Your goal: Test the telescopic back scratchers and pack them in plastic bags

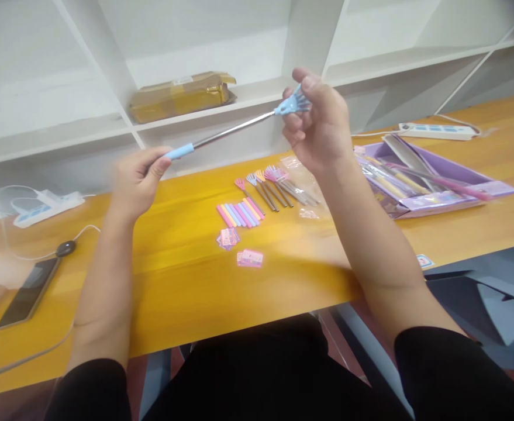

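A telescopic back scratcher (234, 128) with a blue grip, a metal rod and a blue claw head is held up above the table, its rod drawn out. My left hand (136, 178) is wrapped round the blue grip. The claw end sits in the fingers of my right hand (320, 120), thumb against it. Below on the table lie several back scratcher rods with coloured claw heads (263, 178). In front of them is a row of pastel grip tubes (240, 213). Two small piles of pink cards (250, 258) lie nearer me.
A purple box (449, 202) of wrapped items stands at right, with clear plastic bags (298, 175) beside it. Power strips (438, 131) lie on both sides. A phone (29, 292) with a cable rests at left. A taped parcel (182, 96) sits on the shelf behind.
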`<action>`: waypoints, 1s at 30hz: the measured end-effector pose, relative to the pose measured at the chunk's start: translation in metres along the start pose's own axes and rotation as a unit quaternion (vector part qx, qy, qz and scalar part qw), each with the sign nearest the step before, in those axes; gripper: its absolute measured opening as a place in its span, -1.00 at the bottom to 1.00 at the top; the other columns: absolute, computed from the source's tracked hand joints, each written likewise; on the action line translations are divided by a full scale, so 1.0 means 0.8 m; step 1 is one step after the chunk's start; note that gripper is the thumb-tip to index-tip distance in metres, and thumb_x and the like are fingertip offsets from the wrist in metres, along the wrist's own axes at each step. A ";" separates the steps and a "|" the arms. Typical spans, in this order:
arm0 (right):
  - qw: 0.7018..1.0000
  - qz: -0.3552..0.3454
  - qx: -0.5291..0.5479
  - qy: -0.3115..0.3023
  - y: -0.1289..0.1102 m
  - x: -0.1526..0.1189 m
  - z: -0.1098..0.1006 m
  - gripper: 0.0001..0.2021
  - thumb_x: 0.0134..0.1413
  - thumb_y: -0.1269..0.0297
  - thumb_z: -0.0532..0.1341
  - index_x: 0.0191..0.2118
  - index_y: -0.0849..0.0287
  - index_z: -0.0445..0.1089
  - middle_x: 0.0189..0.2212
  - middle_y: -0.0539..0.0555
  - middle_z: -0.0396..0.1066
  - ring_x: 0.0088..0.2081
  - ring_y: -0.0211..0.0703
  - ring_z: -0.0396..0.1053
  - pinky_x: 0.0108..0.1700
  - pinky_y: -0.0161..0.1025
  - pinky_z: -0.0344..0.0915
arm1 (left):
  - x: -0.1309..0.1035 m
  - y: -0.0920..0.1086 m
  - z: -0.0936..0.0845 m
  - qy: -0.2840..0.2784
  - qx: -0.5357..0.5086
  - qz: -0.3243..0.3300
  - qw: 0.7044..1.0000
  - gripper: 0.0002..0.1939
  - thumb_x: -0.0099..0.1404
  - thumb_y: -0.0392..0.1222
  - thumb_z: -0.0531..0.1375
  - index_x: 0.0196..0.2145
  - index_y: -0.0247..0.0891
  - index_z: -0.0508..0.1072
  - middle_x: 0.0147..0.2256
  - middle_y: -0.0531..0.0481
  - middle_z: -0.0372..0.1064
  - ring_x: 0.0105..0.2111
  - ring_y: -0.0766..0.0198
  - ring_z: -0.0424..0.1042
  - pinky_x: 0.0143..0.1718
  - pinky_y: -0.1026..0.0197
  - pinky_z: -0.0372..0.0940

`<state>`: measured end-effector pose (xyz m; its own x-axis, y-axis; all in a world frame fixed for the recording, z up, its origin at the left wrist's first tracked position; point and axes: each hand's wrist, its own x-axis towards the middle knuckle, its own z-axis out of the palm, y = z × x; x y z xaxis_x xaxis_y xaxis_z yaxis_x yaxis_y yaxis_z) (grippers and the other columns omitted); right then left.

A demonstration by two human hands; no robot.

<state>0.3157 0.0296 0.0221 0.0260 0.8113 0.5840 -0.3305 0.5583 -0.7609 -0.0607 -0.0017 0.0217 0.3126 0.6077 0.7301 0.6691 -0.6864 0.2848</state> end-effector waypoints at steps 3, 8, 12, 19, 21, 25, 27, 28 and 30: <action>0.999 -0.011 -0.048 0.003 0.002 0.000 0.001 -0.61 0.11 -0.01 0.56 -0.12 -0.02 0.43 -0.26 0.04 0.42 -0.43 -0.22 0.25 -0.47 -0.27 0.15 | 0.004 -0.004 -0.004 0.000 0.013 0.016 1.000 -0.41 0.62 0.48 0.21 -0.06 -0.05 0.75 -0.35 0.14 0.55 -0.41 0.31 0.25 -0.33 0.12 0.18; 0.993 -0.029 -0.112 -0.014 0.001 -0.011 0.010 -0.64 0.29 0.02 0.51 -0.28 0.01 0.35 -0.49 -0.01 0.23 -0.55 -0.24 0.20 -0.56 -0.24 -0.03 | 0.004 0.004 -0.007 0.007 0.039 0.044 0.998 -0.43 0.64 0.43 0.22 -0.11 -0.10 0.75 -0.34 0.14 0.61 -0.45 0.33 0.22 -0.34 0.10 0.17; 0.992 -0.029 -0.116 -0.030 -0.003 -0.015 0.013 -0.63 0.34 0.02 0.50 -0.28 0.04 0.33 -0.48 -0.03 0.26 -0.57 -0.29 0.23 -0.57 -0.27 -0.05 | -0.002 0.019 -0.003 0.021 0.064 0.067 0.995 -0.46 0.68 0.37 0.22 -0.09 -0.12 0.74 -0.29 0.05 0.65 -0.40 0.28 0.36 -0.29 0.09 0.24; 0.984 0.007 -0.176 -0.032 0.008 -0.020 0.020 -0.53 0.23 -0.21 0.52 -0.29 -0.01 0.33 -0.49 -0.02 0.32 -0.54 -0.20 0.27 -0.56 -0.21 0.08 | -0.008 0.023 0.009 0.033 0.093 0.120 0.988 -0.56 0.69 0.27 0.24 -0.10 -0.10 0.72 -0.32 -0.01 0.64 -0.39 0.20 0.53 -0.28 0.12 0.34; 0.980 0.008 -0.194 -0.034 0.009 -0.022 0.021 -0.52 0.23 -0.24 0.50 -0.29 -0.02 0.34 -0.48 -0.02 0.34 -0.54 -0.20 0.27 -0.55 -0.20 0.12 | -0.008 0.021 0.011 0.029 0.100 0.113 0.988 -0.55 0.69 0.28 0.23 -0.10 -0.10 0.72 -0.32 -0.02 0.64 -0.39 0.19 0.53 -0.28 0.12 0.36; 0.977 0.011 -0.210 -0.042 0.005 -0.026 0.025 -0.50 0.24 -0.29 0.50 -0.27 -0.03 0.35 -0.49 -0.04 0.34 -0.54 -0.19 0.28 -0.55 -0.17 0.15 | -0.007 0.023 0.012 0.031 0.101 0.101 0.989 -0.54 0.66 0.31 0.25 -0.13 -0.08 0.72 -0.36 -0.02 0.63 -0.42 0.18 0.52 -0.28 0.10 0.37; 0.975 0.016 -0.215 -0.046 0.002 -0.029 0.028 -0.49 0.25 -0.30 0.50 -0.26 -0.03 0.34 -0.48 -0.04 0.34 -0.54 -0.19 0.27 -0.54 -0.16 0.15 | -0.007 0.024 0.013 0.037 0.098 0.101 0.989 -0.53 0.65 0.33 0.26 -0.15 -0.08 0.71 -0.38 -0.01 0.61 -0.42 0.18 0.51 -0.30 0.11 0.36; 0.975 0.018 -0.218 -0.048 0.001 -0.030 0.030 -0.49 0.26 -0.30 0.50 -0.26 -0.04 0.34 -0.48 -0.04 0.34 -0.54 -0.19 0.27 -0.53 -0.16 0.15 | -0.007 0.024 0.013 0.040 0.094 0.102 0.989 -0.53 0.65 0.33 0.27 -0.15 -0.08 0.71 -0.38 0.00 0.61 -0.42 0.18 0.51 -0.31 0.11 0.35; 0.973 0.022 -0.224 -0.051 -0.001 -0.033 0.032 -0.50 0.29 -0.29 0.49 -0.24 -0.04 0.34 -0.50 -0.05 0.33 -0.54 -0.19 0.26 -0.52 -0.16 0.15 | -0.007 0.024 0.012 0.042 0.083 0.108 0.990 -0.57 0.65 0.29 0.29 -0.15 -0.08 0.71 -0.37 0.01 0.62 -0.42 0.20 0.51 -0.32 0.12 0.33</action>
<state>0.2910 0.0030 0.0149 -0.0812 0.8273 0.5559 0.1155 0.5618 -0.8192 -0.0430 -0.0147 0.0176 0.4070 0.4141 0.8141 0.6964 -0.7174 0.0167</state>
